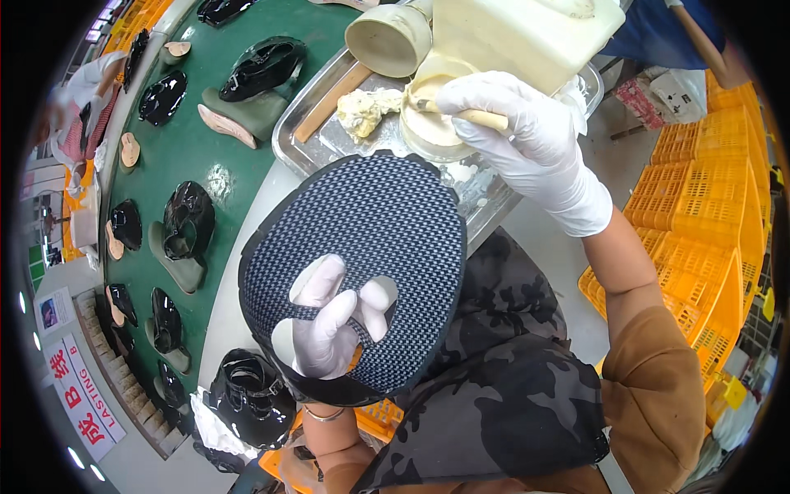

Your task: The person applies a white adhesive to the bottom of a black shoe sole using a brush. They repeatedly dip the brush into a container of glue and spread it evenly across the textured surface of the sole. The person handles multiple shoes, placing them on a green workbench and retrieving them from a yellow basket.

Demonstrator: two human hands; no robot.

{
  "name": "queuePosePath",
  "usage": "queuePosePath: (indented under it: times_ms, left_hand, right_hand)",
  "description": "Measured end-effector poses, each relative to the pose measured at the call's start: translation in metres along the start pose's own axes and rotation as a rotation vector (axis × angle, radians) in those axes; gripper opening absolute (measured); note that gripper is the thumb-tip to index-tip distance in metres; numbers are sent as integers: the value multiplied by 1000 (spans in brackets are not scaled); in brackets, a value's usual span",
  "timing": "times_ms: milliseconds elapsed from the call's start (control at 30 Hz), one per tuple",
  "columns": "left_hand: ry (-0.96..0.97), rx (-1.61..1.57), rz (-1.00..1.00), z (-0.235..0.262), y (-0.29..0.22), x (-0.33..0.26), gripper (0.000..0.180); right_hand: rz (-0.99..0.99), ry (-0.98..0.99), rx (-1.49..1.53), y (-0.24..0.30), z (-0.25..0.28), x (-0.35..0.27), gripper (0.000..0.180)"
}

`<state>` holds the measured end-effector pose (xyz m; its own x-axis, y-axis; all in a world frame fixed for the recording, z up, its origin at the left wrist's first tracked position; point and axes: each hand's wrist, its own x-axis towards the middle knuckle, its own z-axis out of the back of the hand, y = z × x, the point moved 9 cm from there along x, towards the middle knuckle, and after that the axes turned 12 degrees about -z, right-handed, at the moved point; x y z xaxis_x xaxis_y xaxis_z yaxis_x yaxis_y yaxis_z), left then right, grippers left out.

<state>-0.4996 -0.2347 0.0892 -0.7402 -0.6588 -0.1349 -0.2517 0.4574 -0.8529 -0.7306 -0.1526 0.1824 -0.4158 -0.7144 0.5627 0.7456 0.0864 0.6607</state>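
My gloved left hand (325,333) grips a shoe upper (362,222), its grey-and-black woven lining facing up and a dark notched edge around it. The fingers pass through the upper's openings and close around a narrow strap. In my gloved right hand (539,152), the thumb and fingers pinch the wooden handle of a brush (485,119). The brush's head reaches into a round tub (436,136) of cream-coloured paste, where its bristles are hard to make out. That tub stands in a metal tray (286,140) just beyond the upper.
The tray also bears a wooden stick (329,105), a crusty yellowish lump (362,114), a tipped cup (387,41) and a pale plastic container (518,41). Glossy black shoe uppers (188,218) and insoles lie on a green conveyor (239,177) at left. Orange crates (691,206) stack at right; people work nearby.
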Motion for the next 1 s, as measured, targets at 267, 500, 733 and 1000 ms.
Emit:
queuePosePath:
  times_ms: [267, 500, 733, 1000]
  left_hand:
    - [133, 28, 153, -24, 0, 20, 44]
    - [281, -167, 380, -47, 20, 27, 38]
    - [384, -117, 557, -61, 40, 22, 42]
    - [283, 116, 519, -61, 33, 21, 38]
  right_hand:
    - [-286, 148, 435, -19, 12, 2, 16]
    - [-68, 82, 528, 22, 38, 29, 16]
    - [156, 222, 614, 40, 9, 45, 14]
    - [260, 311, 484, 42, 1, 44, 11]
